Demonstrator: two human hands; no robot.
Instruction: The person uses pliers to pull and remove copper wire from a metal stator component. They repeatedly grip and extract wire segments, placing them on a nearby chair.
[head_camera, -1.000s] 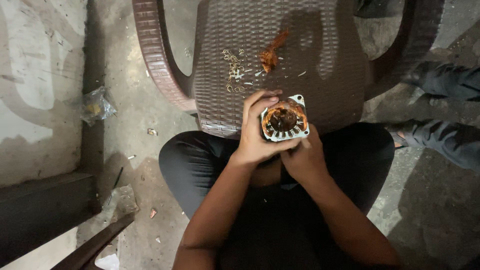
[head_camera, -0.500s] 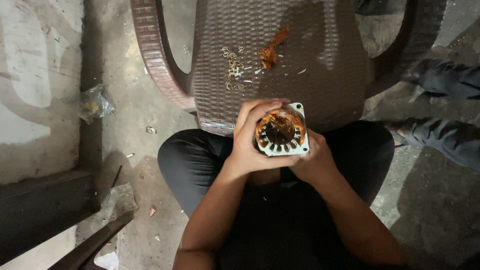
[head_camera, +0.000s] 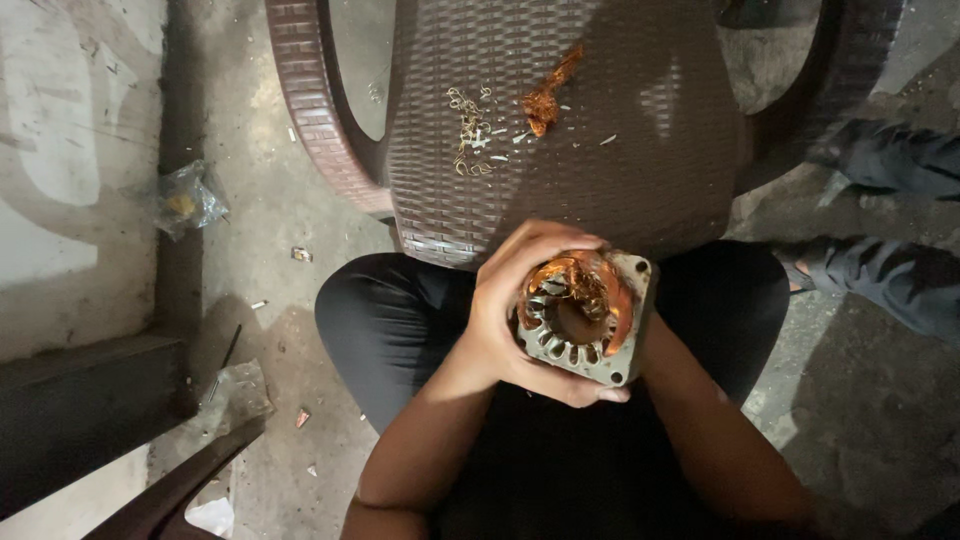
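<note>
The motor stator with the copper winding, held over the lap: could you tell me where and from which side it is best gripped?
Grip the motor stator by its flat outer metal frame, from the sides, as the left hand does. The square edges give firm faces, whereas the loose copper winding in the bore looks fragile.

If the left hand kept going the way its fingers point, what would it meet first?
The left hand already wraps the metal motor core, fingers curled over its copper windings. Past that, probably the brown wicker chair seat, though depth is unclear.
</note>
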